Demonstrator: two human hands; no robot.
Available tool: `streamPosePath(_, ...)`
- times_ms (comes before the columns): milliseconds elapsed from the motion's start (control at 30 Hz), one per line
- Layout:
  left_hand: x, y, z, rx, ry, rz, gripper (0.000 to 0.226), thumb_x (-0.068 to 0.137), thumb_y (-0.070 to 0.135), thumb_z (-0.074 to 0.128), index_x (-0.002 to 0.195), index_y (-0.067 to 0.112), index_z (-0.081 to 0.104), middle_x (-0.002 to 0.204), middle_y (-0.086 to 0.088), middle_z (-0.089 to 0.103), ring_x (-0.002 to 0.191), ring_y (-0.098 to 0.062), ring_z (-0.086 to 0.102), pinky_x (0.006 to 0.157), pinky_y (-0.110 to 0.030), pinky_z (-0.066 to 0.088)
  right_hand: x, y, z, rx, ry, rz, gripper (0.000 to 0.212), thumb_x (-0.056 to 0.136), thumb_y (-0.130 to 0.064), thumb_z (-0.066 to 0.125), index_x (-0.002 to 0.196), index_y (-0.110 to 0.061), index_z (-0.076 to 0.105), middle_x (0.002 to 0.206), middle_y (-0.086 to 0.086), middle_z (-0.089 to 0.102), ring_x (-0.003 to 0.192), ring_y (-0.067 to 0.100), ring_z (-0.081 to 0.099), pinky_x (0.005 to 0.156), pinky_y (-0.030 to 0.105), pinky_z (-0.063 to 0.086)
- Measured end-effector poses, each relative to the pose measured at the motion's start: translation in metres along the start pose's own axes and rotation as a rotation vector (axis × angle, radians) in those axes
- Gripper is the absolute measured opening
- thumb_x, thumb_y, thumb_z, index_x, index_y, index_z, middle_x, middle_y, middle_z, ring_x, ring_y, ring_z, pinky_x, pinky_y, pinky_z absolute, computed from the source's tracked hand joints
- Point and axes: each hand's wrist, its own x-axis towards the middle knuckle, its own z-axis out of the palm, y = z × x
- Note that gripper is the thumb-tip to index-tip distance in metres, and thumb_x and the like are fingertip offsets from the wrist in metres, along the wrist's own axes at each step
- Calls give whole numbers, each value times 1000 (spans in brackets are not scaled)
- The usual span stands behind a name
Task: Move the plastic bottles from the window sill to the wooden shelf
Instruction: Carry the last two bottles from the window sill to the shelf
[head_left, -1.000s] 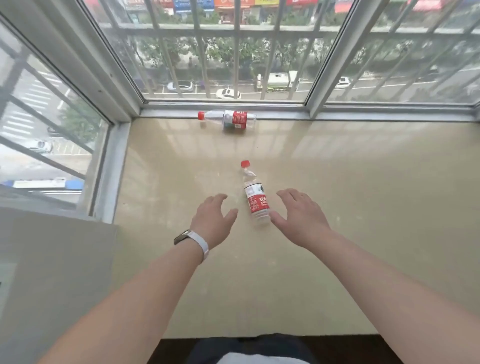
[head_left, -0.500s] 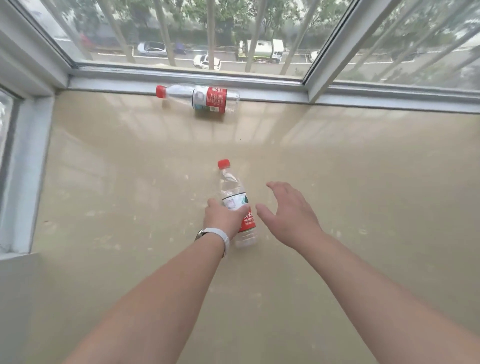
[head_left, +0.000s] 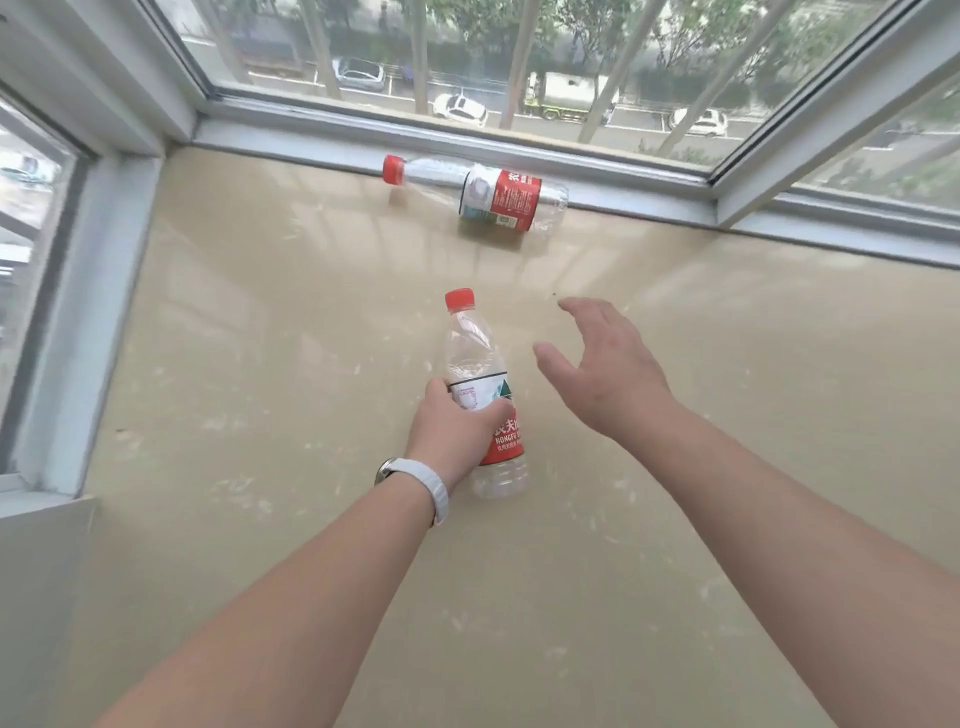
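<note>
My left hand (head_left: 452, 434) has just closed round the nearer clear red-capped plastic bottle (head_left: 470, 348); my right hand (head_left: 608, 374) stays spread, empty, free for the farther red-labelled bottle (head_left: 498, 195).

The left forearm (head_left: 322, 597) and right forearm (head_left: 779, 519) are bare as far as they show. A smooth white watch strap (head_left: 435, 491) circles the wrist behind the left grip (head_left: 452, 436), its dark, metal-edged case (head_left: 384, 470) showing at the outer side.
</note>
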Motion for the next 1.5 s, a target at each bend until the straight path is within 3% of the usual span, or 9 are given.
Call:
streamPosePath(600, 54, 25, -100, -360, 92, 77, 51, 79, 26, 81, 121, 21, 52, 109, 3, 69, 94, -13, 71, 86, -41, 58, 178, -65, 24, -401, 104, -180, 67, 84, -44, 61, 142, -21, 38, 144, 6, 40, 131, 28, 35, 103, 41, 31)
streamPosePath(767, 62, 28, -105, -395, 72, 90, 49, 79, 24, 81, 120, 22, 53, 109, 1, 70, 95, -15, 71, 85, -42, 59, 202, -64, 28, -484, 27, -145, 70, 83, -39, 63, 144, -21, 34, 141, 6, 44, 128, 30, 41, 103, 42, 33)
streamPosePath(867, 64, 26, -105, -402, 63, 95, 46, 79, 24, 81, 117, 23, 54, 109, 2, 70, 96, -15, 71, 87, -44, 58, 206, -63, 32, -494, -28, -109, 69, 83, -34, 65, 142, -20, 32, 135, 9, 47, 120, 34, 48, 94, 44, 39)
streamPosePath(1067, 61, 23, -104, -396, 53, 92, 48, 77, 26, 82, 116, 23, 54, 111, 0, 70, 98, -17, 71, 89, -46, 58, 192, -61, 36, -403, -45, -74, 60, 82, -34, 63, 134, -21, 34, 119, 7, 50, 108, 33, 50, 75, 37, 39)
streamPosePath(1200, 50, 25, -109, -399, 54, 94, 53, 72, 28, 83, 117, 24, 55, 111, 0, 70, 97, -17, 71, 87, -45, 58, 172, -63, 34, -222, -23, -47, 66, 80, -35, 65, 137, -25, 34, 121, 3, 50, 111, 29, 50, 74, 35, 40)
streamPosePath(1267, 41, 29, -113, -397, 63, 100, 57, 68, 30, 83, 116, 24, 55, 110, 0, 69, 96, -16, 71, 84, -41, 59, 159, -67, 31, -108, -18, -20, 70, 78, -40, 68, 138, -29, 34, 122, 0, 51, 108, 26, 52, 76, 36, 45)
streamPosePath(1400, 15, 38, -123, -352, 107, 146, 52, 80, 20, 80, 123, 24, 51, 106, 7, 64, 93, -10, 67, 70, -25, 51, 120, -82, 18, 120, -39, 28, 69, 67, -51, 68, 128, -40, 38, 109, -6, 59, 85, 24, 65, 75, 45, 57)
streamPosePath(1500, -9, 43, -131, -344, 104, 160, 53, 81, 18, 79, 126, 24, 50, 108, 5, 63, 93, -10, 67, 70, -24, 50, 87, -92, 2, 219, -59, 26, 65, 67, -49, 70, 124, -42, 39, 102, -8, 64, 77, 20, 67, 72, 43, 58)
